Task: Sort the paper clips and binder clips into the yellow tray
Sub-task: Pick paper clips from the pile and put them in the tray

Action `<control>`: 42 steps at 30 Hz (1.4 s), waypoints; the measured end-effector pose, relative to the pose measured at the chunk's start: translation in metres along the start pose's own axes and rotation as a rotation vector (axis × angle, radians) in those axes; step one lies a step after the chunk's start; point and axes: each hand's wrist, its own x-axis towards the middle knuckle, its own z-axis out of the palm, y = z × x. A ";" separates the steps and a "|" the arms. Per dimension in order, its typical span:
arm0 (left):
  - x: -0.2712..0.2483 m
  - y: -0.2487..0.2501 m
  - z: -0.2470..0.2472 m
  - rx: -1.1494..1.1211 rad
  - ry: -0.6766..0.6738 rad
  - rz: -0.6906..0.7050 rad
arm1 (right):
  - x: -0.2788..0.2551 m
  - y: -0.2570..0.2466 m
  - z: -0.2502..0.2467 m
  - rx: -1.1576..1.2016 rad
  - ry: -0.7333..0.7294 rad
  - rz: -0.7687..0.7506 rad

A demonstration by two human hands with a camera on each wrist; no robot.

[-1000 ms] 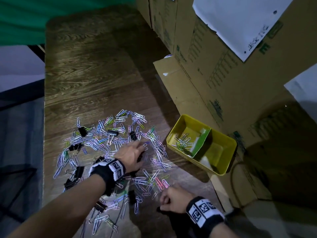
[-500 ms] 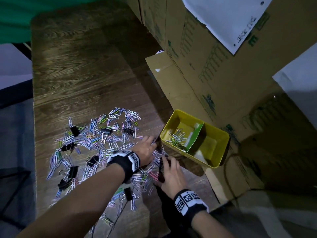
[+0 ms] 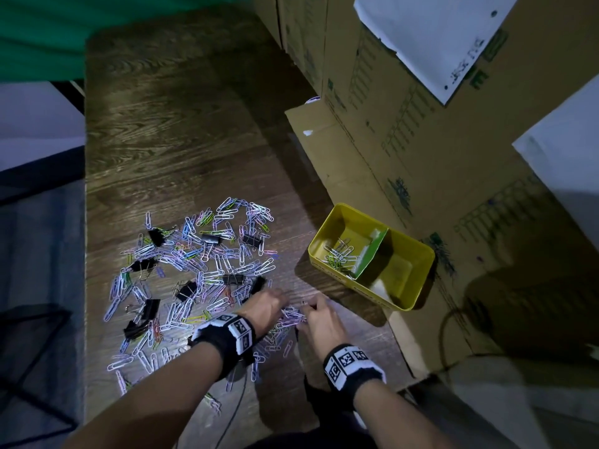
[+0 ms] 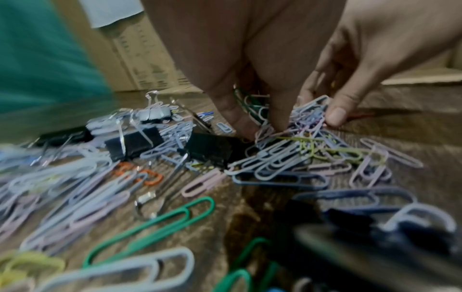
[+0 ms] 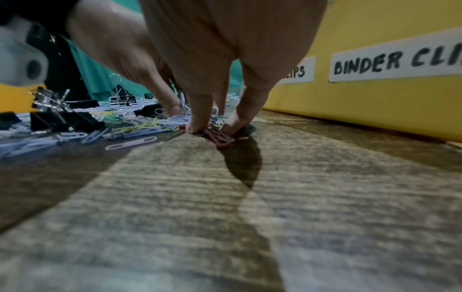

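Observation:
Coloured paper clips [image 3: 207, 273] lie heaped on the wooden table, with several black binder clips [image 3: 210, 238] among them. The yellow tray [image 3: 356, 285] stands to the right, split by a green divider [image 3: 372, 254]; several paper clips [image 3: 338, 257] lie in its left part. My left hand [image 3: 269, 307] and right hand [image 3: 319, 319] meet at the heap's right edge over a small bunch of clips [image 3: 293, 315]. The left fingertips [image 4: 240, 122] dig into that bunch. The right fingertips [image 5: 197, 126] pinch reddish clips [image 5: 220, 136] against the table.
Cardboard boxes [image 3: 421, 140] with white sheets [image 3: 431, 37] wall in the right side behind the tray. The tray's side [image 5: 375, 102] bears a "BINDER CLI" label. The table's left edge [image 3: 85, 222] drops off. A thin cable [image 3: 233, 413] hangs at the front.
My left hand slid right from the middle of the heap. My right hand came forward from the table's front edge. Both now meet on one bunch of clips.

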 end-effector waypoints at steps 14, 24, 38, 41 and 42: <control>-0.027 -0.012 -0.015 -0.549 0.168 -0.456 | 0.008 0.018 0.000 0.147 0.025 -0.064; -0.038 -0.018 -0.054 -1.426 0.154 -0.573 | -0.018 0.021 -0.020 0.618 0.379 -0.144; 0.089 0.075 -0.128 -0.732 0.168 -0.190 | -0.033 0.006 -0.103 1.087 0.781 -0.179; 0.098 0.081 -0.120 -0.410 0.037 -0.169 | -0.023 0.010 -0.118 1.098 0.780 -0.133; 0.099 0.080 -0.116 -0.373 0.007 -0.159 | -0.017 0.013 -0.122 1.103 0.780 -0.115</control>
